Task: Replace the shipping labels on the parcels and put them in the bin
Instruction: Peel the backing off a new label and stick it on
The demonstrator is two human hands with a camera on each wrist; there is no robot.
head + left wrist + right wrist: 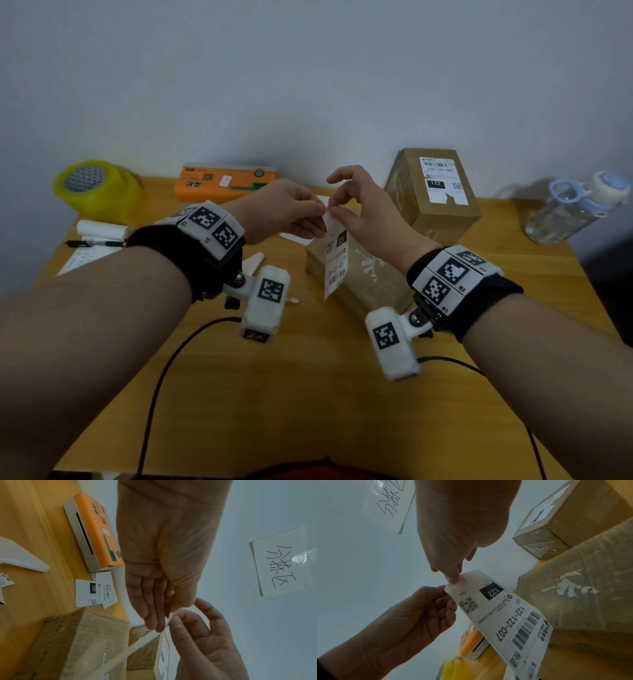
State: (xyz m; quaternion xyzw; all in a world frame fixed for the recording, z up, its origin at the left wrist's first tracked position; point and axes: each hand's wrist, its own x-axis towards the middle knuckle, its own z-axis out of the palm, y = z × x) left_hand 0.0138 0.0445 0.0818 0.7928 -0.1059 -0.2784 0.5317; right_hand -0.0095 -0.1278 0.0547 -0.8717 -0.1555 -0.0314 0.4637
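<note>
We see the left hand (291,214) and right hand (363,209) together pinching the top edge of a shipping label (336,262), which hangs above the parcel (373,284) just below them.

My left hand (163,563) fills the middle of this view, fingers reaching down to pinch the top edge of a white label (137,646) seen edge-on. My right hand (205,642) comes in from below and takes a grip on the same edge. Under the label lies a taped cardboard parcel (73,646) on the wooden surface (34,520). Farther off sit an orange label printer (96,534) and, just beside it, loose printed labels (96,592). A handwritten sign (279,562) hangs on the wall.
</note>
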